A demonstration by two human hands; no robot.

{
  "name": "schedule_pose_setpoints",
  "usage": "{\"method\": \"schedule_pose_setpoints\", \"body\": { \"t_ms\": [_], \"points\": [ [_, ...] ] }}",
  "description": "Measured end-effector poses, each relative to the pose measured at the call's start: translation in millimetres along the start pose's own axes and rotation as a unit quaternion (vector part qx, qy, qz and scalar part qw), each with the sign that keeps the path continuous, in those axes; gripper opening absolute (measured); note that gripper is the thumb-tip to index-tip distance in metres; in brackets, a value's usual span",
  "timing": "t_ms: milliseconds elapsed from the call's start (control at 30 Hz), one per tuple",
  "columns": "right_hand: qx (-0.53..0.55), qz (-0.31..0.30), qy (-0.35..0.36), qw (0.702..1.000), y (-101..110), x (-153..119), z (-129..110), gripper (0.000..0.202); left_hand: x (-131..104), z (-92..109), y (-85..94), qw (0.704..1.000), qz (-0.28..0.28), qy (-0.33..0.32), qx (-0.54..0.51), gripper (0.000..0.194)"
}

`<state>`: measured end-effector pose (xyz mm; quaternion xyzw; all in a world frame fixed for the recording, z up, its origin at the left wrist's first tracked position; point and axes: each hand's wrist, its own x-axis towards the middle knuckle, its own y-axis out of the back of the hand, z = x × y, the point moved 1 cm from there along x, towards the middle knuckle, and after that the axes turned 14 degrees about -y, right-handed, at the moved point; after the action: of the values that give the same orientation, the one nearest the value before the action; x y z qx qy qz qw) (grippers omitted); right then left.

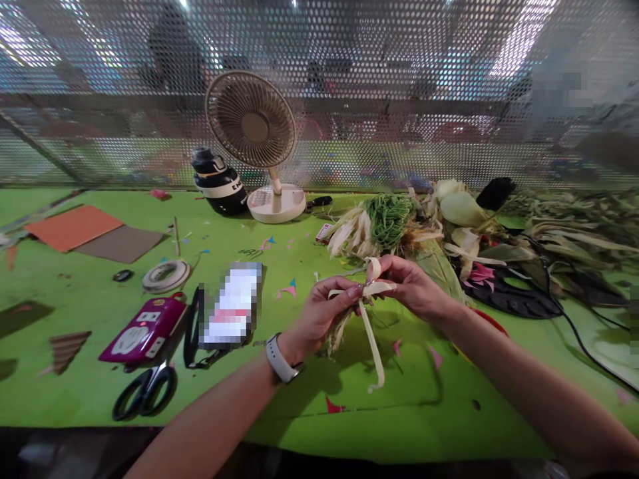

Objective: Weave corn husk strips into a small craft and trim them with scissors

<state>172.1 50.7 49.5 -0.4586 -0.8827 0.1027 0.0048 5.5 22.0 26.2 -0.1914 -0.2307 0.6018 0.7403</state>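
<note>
My left hand (319,313), with a watch (282,358) on its wrist, pinches a narrow cream strip, apparently corn husk. My right hand (417,287) grips the same husk strip (370,342) close by, fingertips nearly meeting the left's. One part of the strip loops up above the fingers and a long end hangs down over the table. Beneath my left hand shows a small tuft of dry, pale fibres (338,332), partly hidden; whether it is held I cannot tell. Just beyond the hands lie green stringy fibres (390,221) and pale husks (349,234).
On the green table (299,432) at left are scissors (146,391), a purple case (144,330), a phone (232,306) and a tape roll (166,275). Behind stand a fan (252,123) and a bottle (219,183). More husks (464,203), a black palette (514,296) and a cable (574,329) lie right.
</note>
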Motion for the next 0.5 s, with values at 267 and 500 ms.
{"method": "schedule_pose_setpoints", "body": {
  "t_ms": [267,500],
  "points": [
    [-0.081,0.117,-0.033,0.989,-1,-2,-11,0.022,3,11,4.9,0.86,-0.057,-0.366,0.351,0.008],
    [-0.244,0.067,-0.028,0.967,3,-8,-23,0.016,3,10,10.1,0.708,-0.174,-0.493,0.476,0.021]
  ]
}}
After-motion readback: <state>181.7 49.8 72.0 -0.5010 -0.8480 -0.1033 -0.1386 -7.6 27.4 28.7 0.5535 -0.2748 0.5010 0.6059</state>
